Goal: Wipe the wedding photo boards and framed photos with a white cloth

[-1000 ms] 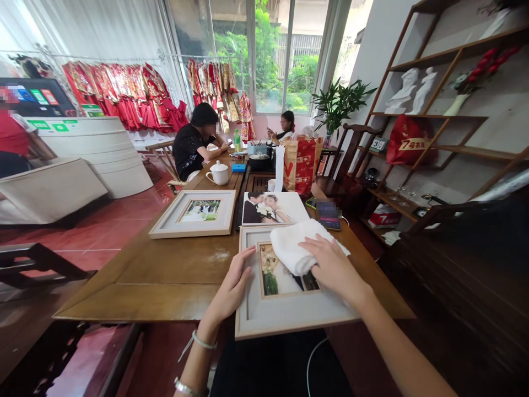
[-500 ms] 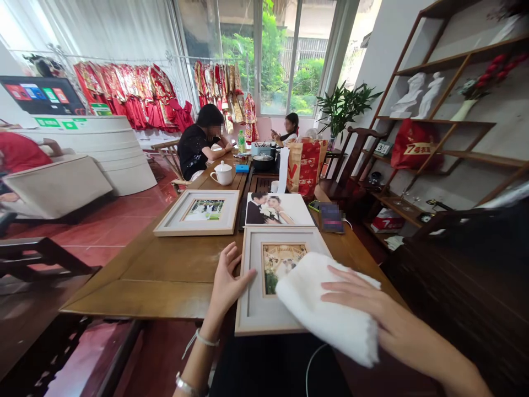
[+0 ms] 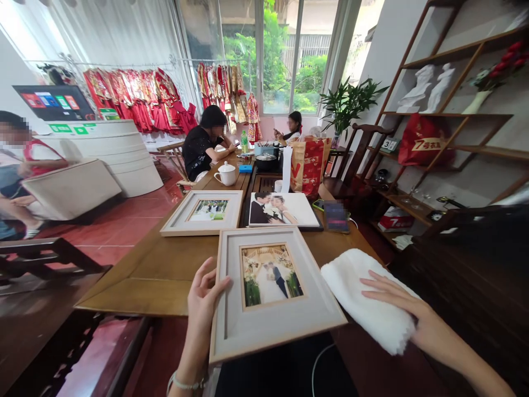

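Observation:
A light wood picture frame [image 3: 273,281] with a wedding photo behind its pale mat leans toward me at the table's near edge, its front corner jutting past the edge. My left hand [image 3: 202,300] grips the frame's left side, thumb over the front and fingers behind. At the frame's right edge is a folded white cloth [image 3: 357,281], held under my right hand [image 3: 392,303], whose fingers lie across its top. Behind stand a second framed photo [image 3: 202,209] at the left and an unframed couple print [image 3: 285,209] lying flat.
The wooden table [image 3: 144,275] also bears a lidded white mug [image 3: 226,174], a phone [image 3: 335,216] and a red and tan paper bag [image 3: 308,165]. A person in black [image 3: 206,143] sits at its far left side. Wooden shelves [image 3: 446,116] line the right.
The held frame has shifted left and turned, its near end coming closer to me. My right hand and the cloth have moved right, off the photo, which now shows whole.

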`<state>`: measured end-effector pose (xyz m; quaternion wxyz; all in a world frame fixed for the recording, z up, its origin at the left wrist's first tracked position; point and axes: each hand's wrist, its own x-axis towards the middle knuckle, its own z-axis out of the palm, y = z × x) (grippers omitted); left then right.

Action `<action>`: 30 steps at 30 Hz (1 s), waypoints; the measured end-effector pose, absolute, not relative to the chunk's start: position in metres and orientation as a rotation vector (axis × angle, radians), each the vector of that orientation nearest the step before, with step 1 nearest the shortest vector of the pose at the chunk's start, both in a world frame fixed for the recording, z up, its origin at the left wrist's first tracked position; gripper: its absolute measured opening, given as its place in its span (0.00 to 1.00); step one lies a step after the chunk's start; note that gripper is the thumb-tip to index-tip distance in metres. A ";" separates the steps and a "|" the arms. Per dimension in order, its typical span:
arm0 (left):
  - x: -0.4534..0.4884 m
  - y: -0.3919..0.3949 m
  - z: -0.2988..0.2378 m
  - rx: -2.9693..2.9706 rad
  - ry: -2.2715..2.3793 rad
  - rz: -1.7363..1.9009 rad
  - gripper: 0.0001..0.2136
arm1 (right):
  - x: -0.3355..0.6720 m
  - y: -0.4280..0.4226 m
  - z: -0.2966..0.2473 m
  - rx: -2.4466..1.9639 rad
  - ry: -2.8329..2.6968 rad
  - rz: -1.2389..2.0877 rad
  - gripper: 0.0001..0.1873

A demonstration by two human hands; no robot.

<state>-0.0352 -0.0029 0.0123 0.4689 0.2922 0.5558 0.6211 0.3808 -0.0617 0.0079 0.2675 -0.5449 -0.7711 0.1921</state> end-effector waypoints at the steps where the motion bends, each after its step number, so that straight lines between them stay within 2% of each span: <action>1: -0.040 -0.007 0.012 0.699 1.365 1.529 0.37 | 0.381 -0.060 0.012 -1.481 -2.113 0.596 0.21; 4: -0.059 -0.017 0.013 0.651 1.397 1.542 0.38 | 0.373 -0.054 0.027 -1.329 -2.115 0.924 0.49; 5: -0.065 -0.019 0.014 0.646 1.419 1.541 0.38 | 0.365 -0.053 0.032 -1.246 -2.027 1.020 0.52; 6: -0.071 -0.020 0.015 0.645 1.442 1.532 0.38 | 0.353 -0.051 0.037 -1.189 -1.900 1.092 0.50; 8: -0.082 -0.018 0.017 0.642 1.475 1.507 0.36 | 0.321 -0.048 0.043 -1.160 -1.602 1.175 0.35; 9: -0.087 -0.015 0.018 0.642 1.482 1.496 0.34 | 0.301 -0.047 0.045 -1.173 -1.479 1.226 0.31; 15: -0.091 0.003 0.030 0.719 1.443 1.484 0.30 | 0.221 -0.049 0.045 -0.929 -1.014 1.757 0.33; 19: -0.089 0.013 0.043 0.936 1.409 1.386 0.32 | 0.220 -0.063 0.040 -0.958 -0.894 1.740 0.31; 21: -0.096 0.030 0.049 1.173 1.470 1.270 0.28 | 0.225 -0.075 0.037 -0.971 -0.872 1.730 0.31; 23: -0.111 0.060 0.055 1.436 1.839 1.232 0.21 | 0.230 -0.085 0.032 -0.986 -0.836 1.749 0.30; 25: -0.132 0.096 0.061 1.550 2.262 1.120 0.19 | 0.233 -0.093 0.024 -0.980 -0.800 1.785 0.30; 27: -0.156 0.130 0.065 1.516 2.399 1.040 0.20 | 0.236 -0.097 0.016 -0.973 -0.816 1.809 0.30; 30: -0.187 0.165 0.066 1.508 2.450 0.827 0.15 | 0.234 -0.098 0.005 -0.959 -0.891 1.844 0.31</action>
